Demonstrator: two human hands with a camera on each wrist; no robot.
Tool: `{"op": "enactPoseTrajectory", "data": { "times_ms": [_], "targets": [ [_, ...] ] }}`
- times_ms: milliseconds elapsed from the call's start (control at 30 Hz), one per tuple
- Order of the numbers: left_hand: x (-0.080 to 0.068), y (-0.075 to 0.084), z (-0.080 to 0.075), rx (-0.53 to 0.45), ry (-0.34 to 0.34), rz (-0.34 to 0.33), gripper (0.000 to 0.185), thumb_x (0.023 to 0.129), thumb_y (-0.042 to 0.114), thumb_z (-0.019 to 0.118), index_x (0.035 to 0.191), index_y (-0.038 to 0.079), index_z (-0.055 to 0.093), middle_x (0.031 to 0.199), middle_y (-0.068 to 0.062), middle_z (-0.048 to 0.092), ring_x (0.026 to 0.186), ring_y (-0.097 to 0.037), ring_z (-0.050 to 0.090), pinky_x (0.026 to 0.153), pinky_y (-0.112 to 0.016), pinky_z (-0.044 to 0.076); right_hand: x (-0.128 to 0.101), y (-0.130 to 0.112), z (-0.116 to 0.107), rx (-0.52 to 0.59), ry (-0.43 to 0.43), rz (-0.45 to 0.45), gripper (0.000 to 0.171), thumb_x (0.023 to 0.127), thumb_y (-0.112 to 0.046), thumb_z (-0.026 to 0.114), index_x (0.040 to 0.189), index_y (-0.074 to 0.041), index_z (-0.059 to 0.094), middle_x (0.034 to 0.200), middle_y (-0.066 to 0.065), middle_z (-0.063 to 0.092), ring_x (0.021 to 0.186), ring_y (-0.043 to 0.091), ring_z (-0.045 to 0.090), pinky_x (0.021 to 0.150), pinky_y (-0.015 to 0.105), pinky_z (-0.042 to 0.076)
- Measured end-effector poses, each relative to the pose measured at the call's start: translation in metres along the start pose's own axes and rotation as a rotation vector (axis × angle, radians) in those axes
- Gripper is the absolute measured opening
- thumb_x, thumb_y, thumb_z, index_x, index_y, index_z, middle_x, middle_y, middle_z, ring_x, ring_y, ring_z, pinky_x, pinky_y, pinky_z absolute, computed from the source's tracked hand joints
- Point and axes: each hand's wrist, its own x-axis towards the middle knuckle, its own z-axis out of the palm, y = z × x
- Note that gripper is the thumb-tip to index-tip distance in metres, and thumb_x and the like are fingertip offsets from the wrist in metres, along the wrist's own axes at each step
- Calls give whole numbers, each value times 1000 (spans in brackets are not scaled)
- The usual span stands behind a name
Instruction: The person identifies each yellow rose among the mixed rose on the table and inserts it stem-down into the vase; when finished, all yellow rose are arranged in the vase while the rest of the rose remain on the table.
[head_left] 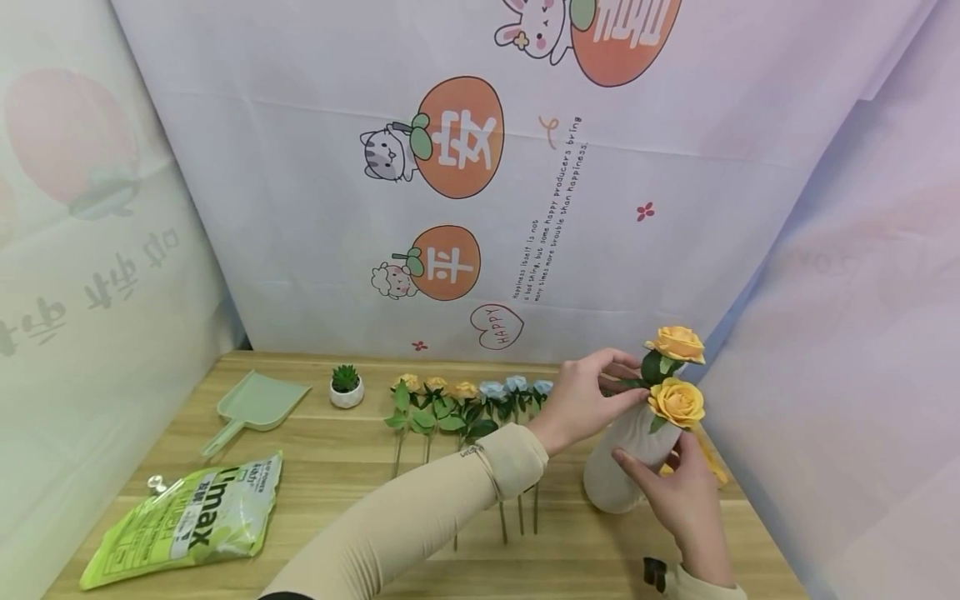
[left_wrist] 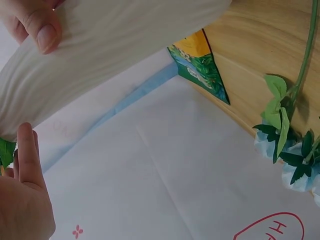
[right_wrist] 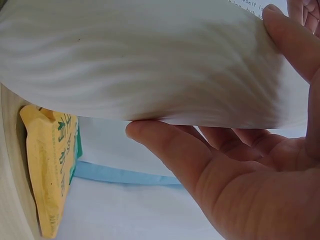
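A white ribbed vase (head_left: pixel 622 467) leans rightward in the head view. Two yellow roses (head_left: pixel 677 403) with green leaves stand at its mouth. My right hand (head_left: pixel 686 500) grips the vase's upper part, thumb (left_wrist: pixel 46 35) on one side and fingers round the other. From the left, my left hand (head_left: pixel 581 400) reaches to the mouth, its thumb and fingers apart around the leaves (head_left: pixel 652 367) below the blooms. Up close in the left wrist view, one straight finger (left_wrist: pixel 29 155) lies at the vase rim beside a leaf. The stems inside the vase are hidden.
Several yellow roses (head_left: pixel 435 384) and blue roses (head_left: pixel 516 384) lie in a row, partly under my left arm. A yellow packet (right_wrist: pixel 50 170) stands behind the vase. To the left are a potted succulent (head_left: pixel 346 390), a green dustpan (head_left: pixel 258 402) and a green-white bag (head_left: pixel 191 517).
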Motion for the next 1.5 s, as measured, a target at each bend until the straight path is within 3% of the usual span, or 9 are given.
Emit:
{"op": "enactPoseTrajectory", "data": {
  "times_ms": [400, 533, 667, 933, 1167, 1500],
  "targets": [
    [-5, -4, -9, -57, -2, -30, 34, 101, 26, 81, 131, 17, 71, 117, 5, 78, 91, 9, 69, 78, -13, 59, 1, 1, 0, -5, -9, 10, 115, 87, -61, 86, 166, -4, 27, 165, 27, 37, 148, 54, 40, 112, 71, 45],
    [-12, -11, -21, -68, 9, -57, 33, 100, 27, 82, 130, 19, 71, 115, 4, 78, 93, 6, 71, 80, -14, 60, 1, 0, 1, -6, -1, 26, 116, 86, -62, 86, 166, -3, 27, 166, 28, 36, 148, 54, 41, 111, 70, 47],
    [-24, -28, -38, -65, 41, -87, 34, 99, 29, 83, 130, 19, 71, 114, 5, 78, 94, 1, 73, 82, -18, 61, 0, -1, 2, 1, 14, 30, 116, 85, -61, 87, 166, -3, 28, 166, 28, 37, 148, 54, 41, 110, 69, 48],
    [-66, -64, -83, -45, 107, -216, 36, 97, 29, 84, 130, 18, 72, 117, -1, 78, 96, -9, 76, 82, -27, 64, 1, -1, 3, -5, 24, 30, 115, 84, -62, 87, 166, -4, 30, 166, 28, 37, 148, 55, 41, 109, 69, 50],
    [-106, -85, -122, 16, 132, -302, 40, 97, 30, 85, 133, 20, 71, 118, 2, 77, 97, -11, 77, 83, -29, 65, 1, 2, 2, -4, 25, 31, 113, 84, -62, 87, 164, -4, 32, 165, 27, 39, 147, 56, 42, 108, 69, 50],
    [-158, -107, -156, 144, 138, -385, 39, 96, 24, 86, 130, 16, 71, 117, -6, 76, 93, -17, 76, 79, -32, 65, 1, 1, 3, -14, 35, 12, 108, 87, -58, 87, 162, -1, 35, 162, 29, 41, 144, 57, 44, 109, 71, 48]
  ]
}}
